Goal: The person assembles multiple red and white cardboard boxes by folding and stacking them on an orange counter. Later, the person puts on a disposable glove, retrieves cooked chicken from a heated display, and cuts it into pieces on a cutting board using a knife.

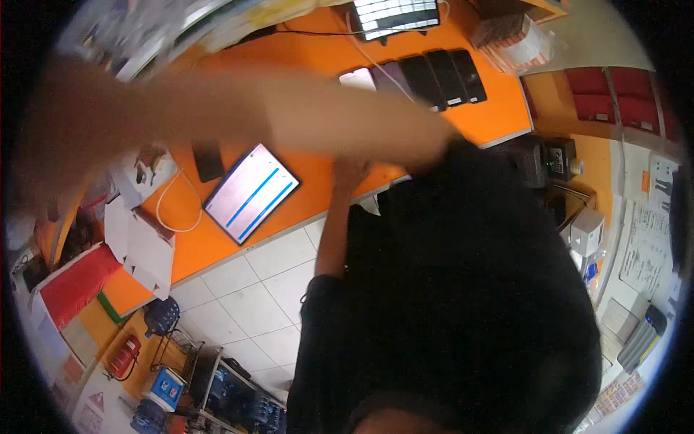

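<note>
My right forearm crosses the view from the black sleeve toward the left, close to the camera. My right hand (pixel 69 134) is a smear of motion at the left rim, and its fingers cannot be made out. Beneath that forearm, my left hand (pixel 350 173) is at the near edge of the orange table (pixel 318 189), its fingers mostly hidden. A tablet (pixel 251 193) with a lit white screen and blue bars lies left of it. Beside the tablet is a dark phone (pixel 207 160).
Several phones or tablets (pixel 426 78) lie in a row at the back, below a lit screen (pixel 396 18). An open white box (pixel 141 242) and a white cable (pixel 160 206) are at left. Shelving with water bottles (pixel 238 398) stands on the tiled floor (pixel 249 311).
</note>
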`<state>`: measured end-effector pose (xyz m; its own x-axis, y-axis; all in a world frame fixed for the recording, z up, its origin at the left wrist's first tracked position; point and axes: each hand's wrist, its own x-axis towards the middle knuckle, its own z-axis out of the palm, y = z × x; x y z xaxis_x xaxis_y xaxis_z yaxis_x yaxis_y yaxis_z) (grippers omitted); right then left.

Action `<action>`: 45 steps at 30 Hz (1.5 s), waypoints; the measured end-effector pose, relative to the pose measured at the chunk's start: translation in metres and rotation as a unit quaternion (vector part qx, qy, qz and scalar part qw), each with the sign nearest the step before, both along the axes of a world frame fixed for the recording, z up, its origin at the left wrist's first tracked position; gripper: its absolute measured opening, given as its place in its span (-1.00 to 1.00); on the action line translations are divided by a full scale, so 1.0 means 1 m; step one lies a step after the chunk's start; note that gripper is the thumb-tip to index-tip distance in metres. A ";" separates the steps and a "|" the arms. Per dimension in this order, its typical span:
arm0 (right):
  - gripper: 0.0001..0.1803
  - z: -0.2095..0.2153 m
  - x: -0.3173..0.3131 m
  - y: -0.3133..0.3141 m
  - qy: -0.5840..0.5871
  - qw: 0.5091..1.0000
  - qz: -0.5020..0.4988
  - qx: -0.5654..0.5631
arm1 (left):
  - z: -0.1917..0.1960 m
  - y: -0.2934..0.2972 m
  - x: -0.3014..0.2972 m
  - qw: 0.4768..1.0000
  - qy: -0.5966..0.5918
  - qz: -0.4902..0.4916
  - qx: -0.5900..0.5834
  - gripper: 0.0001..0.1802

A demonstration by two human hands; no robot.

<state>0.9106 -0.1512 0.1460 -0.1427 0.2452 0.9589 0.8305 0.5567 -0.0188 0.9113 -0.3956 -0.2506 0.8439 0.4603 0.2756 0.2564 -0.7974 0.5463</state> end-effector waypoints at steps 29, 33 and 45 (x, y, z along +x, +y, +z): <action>-0.32 -0.318 0.352 -0.158 0.067 0.839 -0.432 -0.325 | 0.010 -0.013 0.001 0.986 0.109 0.114 0.059 -0.81; -0.34 -0.321 0.357 -0.163 0.076 0.876 -0.409 -0.246 | 0.001 -0.015 -0.005 0.982 0.139 0.120 0.042 -0.82; -0.38 -0.317 0.370 -0.196 0.067 0.886 -0.353 -0.293 | -0.001 -0.012 -0.011 0.981 0.163 0.094 0.044 -0.76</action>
